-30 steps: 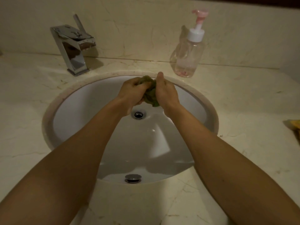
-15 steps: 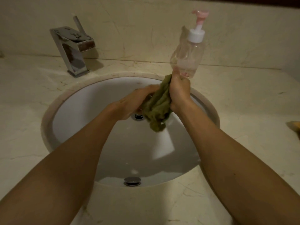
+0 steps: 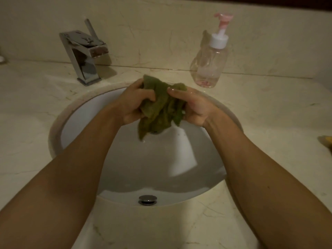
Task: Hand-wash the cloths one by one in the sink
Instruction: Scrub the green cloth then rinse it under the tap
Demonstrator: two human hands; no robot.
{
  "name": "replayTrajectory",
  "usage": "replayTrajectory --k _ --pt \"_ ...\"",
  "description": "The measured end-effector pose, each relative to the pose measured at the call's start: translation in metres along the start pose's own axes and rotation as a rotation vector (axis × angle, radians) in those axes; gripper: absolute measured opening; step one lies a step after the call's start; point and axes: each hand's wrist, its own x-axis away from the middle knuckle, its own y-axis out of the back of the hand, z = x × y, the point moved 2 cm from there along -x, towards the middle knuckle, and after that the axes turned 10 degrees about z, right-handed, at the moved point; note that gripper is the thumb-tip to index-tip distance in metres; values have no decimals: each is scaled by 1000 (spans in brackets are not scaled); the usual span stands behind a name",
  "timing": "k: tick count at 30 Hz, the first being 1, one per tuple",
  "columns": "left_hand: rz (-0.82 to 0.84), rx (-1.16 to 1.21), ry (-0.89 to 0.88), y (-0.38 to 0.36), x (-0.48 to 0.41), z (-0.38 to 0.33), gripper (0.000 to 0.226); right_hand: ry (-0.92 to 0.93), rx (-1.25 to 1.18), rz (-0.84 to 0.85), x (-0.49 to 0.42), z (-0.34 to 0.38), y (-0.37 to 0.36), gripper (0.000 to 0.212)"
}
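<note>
both hands up over the far half of the sink [image 3: 125, 168], in the middle of the frame, with a wet olive-green cloth [image 3: 161, 108] bunched between them. left hand [image 3: 133, 105] curled round the cloth's left side, fingers wrapped over the top fold, thumb pressed into the fabric. right hand [image 3: 195, 106] grips the right side, thumb on top, fingers tucked beneath and mostly hidden; skin glistens wet. the cloth is crumpled and clear of the basin surface, its lower corner drooping below the hands toward the centre of the bowl, covering most of the drain there. white oval basin set under a pale veined marble countertop [image 3: 269, 114]; a bright patch of reflected light lies on the bowl's right slope. round metal fitting [image 3: 147, 200] on the near wall of the basin, lower centre. chrome square-bodied faucet [image 3: 84, 56] stands at upper left behind the rim, lever raised, no water seen running. clear pump bottle [image 3: 209, 67] with white collar and pink nozzle at upper right on the counter, a little pinkish liquid at its bottom. a yellow object [image 3: 327, 141] is cut off at the right edge; cannot tell what it is. both forearms bare, reaching in from the lower corners.
</note>
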Motion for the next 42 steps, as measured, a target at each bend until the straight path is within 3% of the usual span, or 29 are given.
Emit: replayTrajectory --k 4,8,10,14,18,22,27,31,34,38,42 --pt "-195 -141 98 2 1 6 42 119 -150 51 1 7 -3 46" --pt "-371 -279 127 13 3 0 36 110 -87 -148 3 8 6 37" --pt "-439 -317 159 17 1 0 40 115 -60 -262 1 7 11 44" --pt "-348 -226 193 20 2 1 61 105 -43 -352 2 5 14 32" --pt "-233 -244 264 32 12 1 62 98 -25 -498 3 5 23 18" --pt "-419 -472 303 37 16 4 38 48 78 -563 6 6 25 11" --pt "-574 -661 307 36 20 0 39 88 278 -565 3 6 22 10" --pt "-416 -478 310 39 31 -6 52 82 417 -613 0 2 25 22" --pt "-314 -472 256 45 37 -12 58 86 439 -642 1 2 31 29" --pt "-333 -539 176 49 37 -12 46 142 408 -550 1 4 31 32" --pt "-469 -779 37 56 34 -10 27 87 366 -411 -1 1 27 45"
